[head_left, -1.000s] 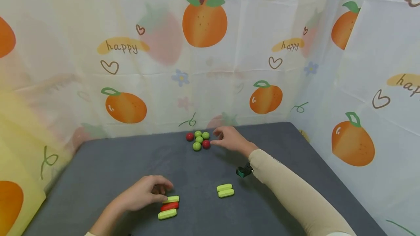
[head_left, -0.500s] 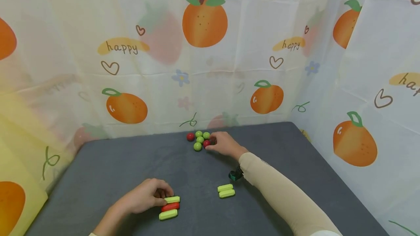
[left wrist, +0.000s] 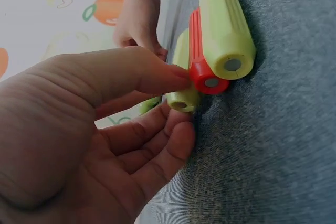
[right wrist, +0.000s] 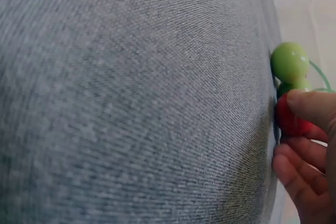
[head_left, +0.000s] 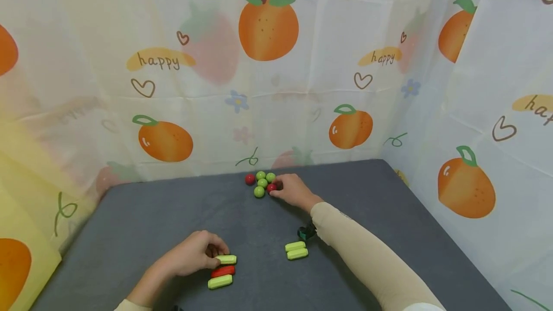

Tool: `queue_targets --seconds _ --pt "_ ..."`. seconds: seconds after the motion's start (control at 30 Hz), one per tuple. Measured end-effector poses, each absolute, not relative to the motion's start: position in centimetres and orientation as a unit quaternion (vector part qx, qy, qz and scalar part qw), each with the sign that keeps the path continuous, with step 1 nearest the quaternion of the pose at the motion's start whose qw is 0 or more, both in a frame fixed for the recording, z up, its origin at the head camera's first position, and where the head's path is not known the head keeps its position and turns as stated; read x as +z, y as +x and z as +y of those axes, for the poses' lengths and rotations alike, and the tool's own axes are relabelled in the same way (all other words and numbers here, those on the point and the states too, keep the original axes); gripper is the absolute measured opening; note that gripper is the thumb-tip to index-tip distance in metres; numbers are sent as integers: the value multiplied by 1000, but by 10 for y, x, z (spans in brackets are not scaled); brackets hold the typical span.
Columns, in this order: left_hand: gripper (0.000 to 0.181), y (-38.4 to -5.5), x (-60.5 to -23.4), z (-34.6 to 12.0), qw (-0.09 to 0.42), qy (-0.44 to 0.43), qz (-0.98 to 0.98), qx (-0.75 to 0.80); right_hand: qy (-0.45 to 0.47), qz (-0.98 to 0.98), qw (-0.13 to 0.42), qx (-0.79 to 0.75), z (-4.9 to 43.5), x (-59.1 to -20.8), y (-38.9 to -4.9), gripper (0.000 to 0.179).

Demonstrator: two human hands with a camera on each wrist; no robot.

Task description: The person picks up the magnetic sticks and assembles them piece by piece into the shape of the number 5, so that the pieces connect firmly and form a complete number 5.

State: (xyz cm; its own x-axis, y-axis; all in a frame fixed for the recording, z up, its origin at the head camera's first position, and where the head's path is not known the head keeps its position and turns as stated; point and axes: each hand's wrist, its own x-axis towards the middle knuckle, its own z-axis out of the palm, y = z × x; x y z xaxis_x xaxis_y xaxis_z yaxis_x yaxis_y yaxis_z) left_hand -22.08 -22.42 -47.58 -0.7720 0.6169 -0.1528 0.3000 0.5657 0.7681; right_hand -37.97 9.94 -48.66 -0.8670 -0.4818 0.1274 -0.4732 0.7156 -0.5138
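My left hand (head_left: 194, 256) pinches the far end-capped yellow-green magnetic rod (head_left: 227, 259) between thumb and fingers. Closer to me lie a red magnetic rod (head_left: 222, 271) and another yellow-green rod (head_left: 220, 281). In the left wrist view, ribbed sides and a round grey metal end show on the nearest yellow-green rod (left wrist: 226, 32); the thumb tip overlaps the red rod (left wrist: 202, 61). At the table's back, my right hand (head_left: 295, 191) pinches a red ball (head_left: 271, 188) at the edge of a cluster. Thumb and fingers sit either side of that red ball (right wrist: 291, 116) in the right wrist view.
Several green balls (head_left: 259, 191) and another red ball (head_left: 249, 179) make up the cluster, close to the printed curtain (head_left: 207, 109). Two more yellow-green rods (head_left: 296, 254) lie side by side right of centre on the grey tabletop (head_left: 173, 215).
My right hand has moved left to the red ball and taken hold of it. My left fingers have closed on the far yellow-green rod, which now sits slightly farther from the red rod.
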Motion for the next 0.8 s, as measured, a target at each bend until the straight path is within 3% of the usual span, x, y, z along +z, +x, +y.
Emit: queue_targets --seconds 0.6,0.8 --pt "23 -279 -456 -197 79 268 879 385 -268 899 5 -347 121 -468 -361 32" --pt "21 -297 -459 -188 65 255 885 384 -265 904 14 -335 126 -470 -357 31"
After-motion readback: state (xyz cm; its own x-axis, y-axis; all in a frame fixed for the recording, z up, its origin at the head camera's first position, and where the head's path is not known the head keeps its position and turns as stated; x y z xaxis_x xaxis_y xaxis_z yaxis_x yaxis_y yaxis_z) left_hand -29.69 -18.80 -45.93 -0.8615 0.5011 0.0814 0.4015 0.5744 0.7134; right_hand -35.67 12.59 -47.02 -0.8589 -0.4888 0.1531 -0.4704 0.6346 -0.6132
